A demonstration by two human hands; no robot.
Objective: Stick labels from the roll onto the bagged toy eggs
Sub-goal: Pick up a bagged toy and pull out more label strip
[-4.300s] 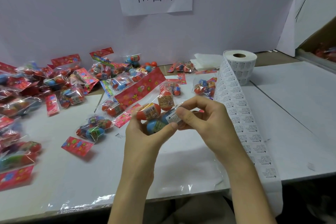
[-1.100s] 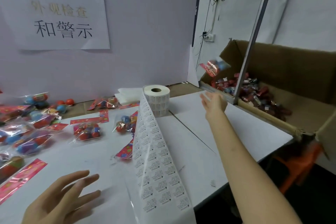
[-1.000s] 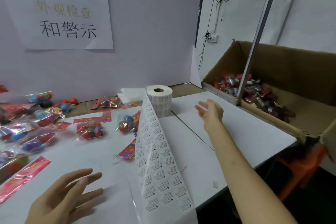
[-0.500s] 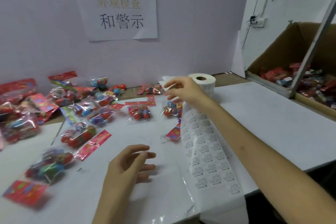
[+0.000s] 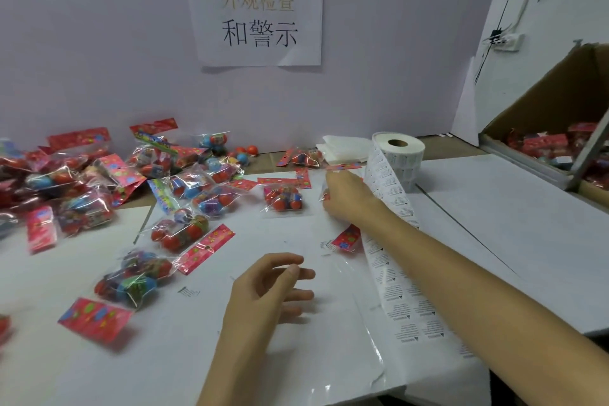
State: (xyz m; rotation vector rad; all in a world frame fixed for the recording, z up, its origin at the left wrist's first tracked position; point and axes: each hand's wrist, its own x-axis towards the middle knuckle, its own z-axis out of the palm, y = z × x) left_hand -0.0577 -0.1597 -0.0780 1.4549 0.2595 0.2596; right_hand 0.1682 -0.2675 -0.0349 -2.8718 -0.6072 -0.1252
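Hands are being held over a white desk (image 5: 494, 224) beside an upright label roll (image 5: 400, 155). A strip of labels (image 5: 392, 273) is being trailed from the roll to the near edge. Just left of the roll, one bagged toy egg pack (image 5: 346, 238) is being covered by the right hand (image 5: 349, 198); whether its fingers are gripping it cannot be told. Nearer, left of the roll, the left hand (image 5: 270, 290) is being held with fingers loosely spread, holding nothing. Further left of the roll, more bagged eggs (image 5: 184, 227) are lying scattered.
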